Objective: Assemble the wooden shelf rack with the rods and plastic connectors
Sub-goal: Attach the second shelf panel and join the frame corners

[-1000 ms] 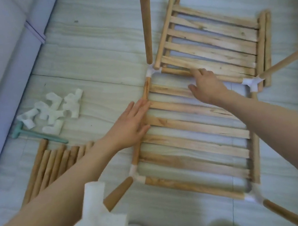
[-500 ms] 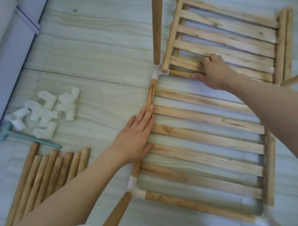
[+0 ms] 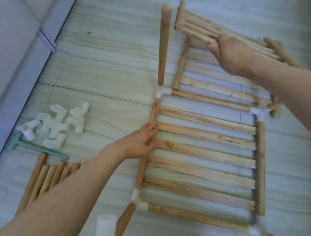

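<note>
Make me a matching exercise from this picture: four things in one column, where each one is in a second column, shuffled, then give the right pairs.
Things
1. right hand
2. left hand
3. white connectors
4. loose rods

Places
A. lying side by side on the floor at the lower left
B. heaped on the floor beside the green tool
C. gripping the second slatted panel, tilted up off the floor
D. resting flat on the left side of the rack frame that lies on the floor

Pairs: 1-C, 2-D, 3-B, 4-A
</note>
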### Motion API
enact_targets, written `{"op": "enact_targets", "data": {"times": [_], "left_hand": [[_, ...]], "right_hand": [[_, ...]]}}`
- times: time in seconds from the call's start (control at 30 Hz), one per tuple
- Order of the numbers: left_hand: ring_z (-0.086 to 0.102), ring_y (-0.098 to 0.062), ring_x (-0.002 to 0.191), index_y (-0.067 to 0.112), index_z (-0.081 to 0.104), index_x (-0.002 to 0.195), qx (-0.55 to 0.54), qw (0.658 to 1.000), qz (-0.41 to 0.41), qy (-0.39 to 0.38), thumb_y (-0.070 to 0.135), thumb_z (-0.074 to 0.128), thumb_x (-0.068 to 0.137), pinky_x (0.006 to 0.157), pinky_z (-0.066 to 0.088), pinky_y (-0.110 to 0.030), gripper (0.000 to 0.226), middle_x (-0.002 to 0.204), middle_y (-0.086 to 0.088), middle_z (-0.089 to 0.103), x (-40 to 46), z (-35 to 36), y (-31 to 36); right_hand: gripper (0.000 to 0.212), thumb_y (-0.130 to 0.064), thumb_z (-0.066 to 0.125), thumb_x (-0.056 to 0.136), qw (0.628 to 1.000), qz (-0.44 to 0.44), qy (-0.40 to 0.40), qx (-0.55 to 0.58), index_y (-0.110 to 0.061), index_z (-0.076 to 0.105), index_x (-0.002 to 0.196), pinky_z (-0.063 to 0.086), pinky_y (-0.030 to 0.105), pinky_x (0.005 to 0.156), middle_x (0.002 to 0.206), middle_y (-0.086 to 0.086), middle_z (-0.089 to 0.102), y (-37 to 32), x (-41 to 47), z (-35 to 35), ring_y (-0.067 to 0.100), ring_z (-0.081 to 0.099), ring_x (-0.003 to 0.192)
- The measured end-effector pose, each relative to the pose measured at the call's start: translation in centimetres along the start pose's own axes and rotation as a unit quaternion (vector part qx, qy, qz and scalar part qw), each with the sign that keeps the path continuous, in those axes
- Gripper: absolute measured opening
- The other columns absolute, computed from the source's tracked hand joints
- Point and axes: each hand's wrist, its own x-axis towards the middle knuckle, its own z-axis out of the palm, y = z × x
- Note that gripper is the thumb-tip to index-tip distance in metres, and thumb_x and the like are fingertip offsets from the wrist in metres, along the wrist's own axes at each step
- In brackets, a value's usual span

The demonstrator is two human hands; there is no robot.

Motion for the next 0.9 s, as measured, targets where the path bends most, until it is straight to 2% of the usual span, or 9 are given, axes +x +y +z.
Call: {"op": "enact_targets", "data": {"times": [0.17,0.27,0.37,0.47,0.53,0.57,0.67,0.8,0.9], "left_hand": [[0.016,-0.020,0.144,0.012,0.031,0.145,-0.095,0.992,-0.007,0.080,0.028,0.039,0.100,0.106,0.019,-0.020,0.049,0.154,-0.008,0.024,-2.3,-4.2,3.0],[0.032,-0.019,0.138,0.015,0.036,0.143,-0.104,0.983,0.001,0.153,0.028,0.040,0.100,0.105,0.022,-0.018,0.046,0.149,-0.006,0.036,-4.8,-7.2,5.5],[0.041,-0.014,0.131,0.011,0.043,0.139,-0.194,0.955,0.041,0.222,0.024,0.042,0.099,0.109,0.027,-0.021,0.041,0.143,-0.004,0.044,-8.0,-10.0,8.9],[0.046,-0.007,0.121,0.011,0.042,0.139,-0.374,0.880,0.082,0.281,0.029,0.046,0.097,0.103,0.037,-0.023,0.046,0.141,-0.003,0.047,-12.1,-11.9,13.2],[0.044,-0.007,0.127,0.014,0.035,0.143,-0.484,0.822,0.117,0.276,0.038,0.045,0.095,0.104,0.040,-0.031,0.054,0.143,0.002,0.043,-15.1,-12.4,16.1],[0.043,-0.008,0.129,0.015,0.038,0.140,-0.513,0.799,0.144,0.278,0.038,0.043,0.095,0.104,0.041,-0.033,0.050,0.142,0.004,0.044,-16.7,-12.3,17.4],[0.053,0.000,0.116,0.023,0.050,0.115,-0.555,0.736,0.222,0.317,0.023,0.037,0.100,0.100,0.046,-0.029,0.020,0.118,0.012,0.059,-20.6,-11.0,21.2],[0.064,0.005,0.090,0.030,0.044,0.113,-0.606,0.672,0.272,0.327,0.018,0.039,0.100,0.077,0.053,-0.017,0.019,0.088,0.023,0.070,-24.2,-9.0,24.7],[0.066,-0.002,0.075,0.021,0.051,0.096,-0.653,0.629,0.245,0.342,0.022,0.038,0.101,0.065,0.054,-0.018,0.014,0.073,0.012,0.071,-26.4,-8.9,26.6]], "right_hand": [[0.046,-0.033,0.028,0.102,0.997,-0.034,0.039,-0.059,0.009,0.044,0.112,0.033,0.044,0.087,0.114,0.035,0.052,-3.1,-1.8,-4.2,0.044,0.048,0.108],[0.044,-0.032,0.028,0.102,0.997,-0.025,0.066,-0.040,0.007,0.044,0.112,0.033,0.043,0.088,0.115,0.032,0.054,-4.9,-4.0,-7.3,0.043,0.049,0.108],[0.042,-0.032,0.028,0.102,0.995,-0.028,0.095,-0.010,0.005,0.045,0.111,0.032,0.042,0.087,0.113,0.030,0.055,-6.9,-7.5,-10.8,0.040,0.050,0.107],[0.041,-0.034,0.028,0.101,0.991,-0.053,0.122,-0.009,0.001,0.047,0.109,0.030,0.040,0.086,0.111,0.025,0.056,-9.5,-12.3,-14.1,0.038,0.049,0.104],[0.040,-0.034,0.029,0.101,0.987,-0.072,0.140,-0.017,0.000,0.048,0.109,0.030,0.039,0.083,0.109,0.022,0.056,-11.5,-16.1,-15.9,0.037,0.049,0.101],[0.039,-0.034,0.030,0.101,0.985,-0.084,0.147,-0.021,0.000,0.049,0.109,0.031,0.039,0.082,0.108,0.021,0.056,-12.4,-18.0,-16.7,0.036,0.049,0.099],[0.036,-0.030,0.030,0.101,0.983,-0.098,0.155,-0.006,-0.001,0.048,0.110,0.032,0.040,0.085,0.109,0.019,0.055,-14.8,-22.9,-18.8,0.035,0.048,0.100],[0.034,-0.029,0.026,0.102,0.985,-0.101,0.140,0.000,-0.004,0.045,0.113,0.032,0.038,0.093,0.116,0.015,0.052,-16.8,-27.4,-20.8,0.031,0.045,0.106],[0.037,-0.027,0.027,0.102,0.984,-0.110,0.138,0.005,-0.003,0.041,0.125,0.031,0.039,0.097,0.122,0.016,0.050,-17.9,-29.8,-22.0,0.032,0.045,0.111]]}}
